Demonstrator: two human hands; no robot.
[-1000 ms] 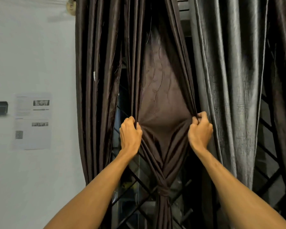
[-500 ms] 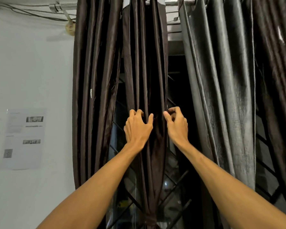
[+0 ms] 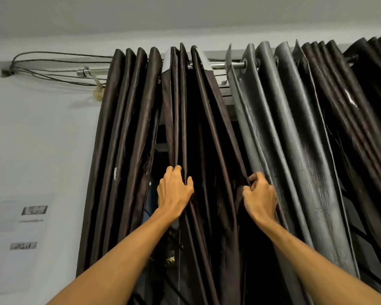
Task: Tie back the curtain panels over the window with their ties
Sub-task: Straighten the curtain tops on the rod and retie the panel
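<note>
While both forearms reach up from the lower edge of the view, the left hand (image 3: pixel 174 190) is clenched round the left-side folds of the middle brown curtain panel (image 3: pixel 207 128), fingers tucked behind the cloth and thumb in front. The right hand (image 3: pixel 260 197) pinches the same panel's right edge in curled fingers. The two hands are level with each other and apart, with the panel's loose pleats hanging between them and falling on past the wrists out of view. Just left of the left hand a dark, narrow gap opens between this panel and the left brown panel (image 3: pixel 123 150), which hangs straight against the wall; through that gap part of the window (image 3: pixel 163 238) shows. The right hand's knuckles lie just beside the grey panel (image 3: pixel 295 150), whose near edge slants down past the right forearm. Beyond the grey one hangs the far brown panel (image 3: pixel 350 106), and below it bars of a grille (image 3: pixel 365 249) cross the dark opening. Higher up, all the panels hang from a metal rod (image 3: pixel 218 65), bare for a short stretch between the held panel and the grey panel. Left of the curtains, dark cables (image 3: pixel 53 62) loop along the white wall (image 3: pixel 42 139) above blurred paper sheets (image 3: pixel 20 238), under the ceiling (image 3: pixel 185 14).
</note>
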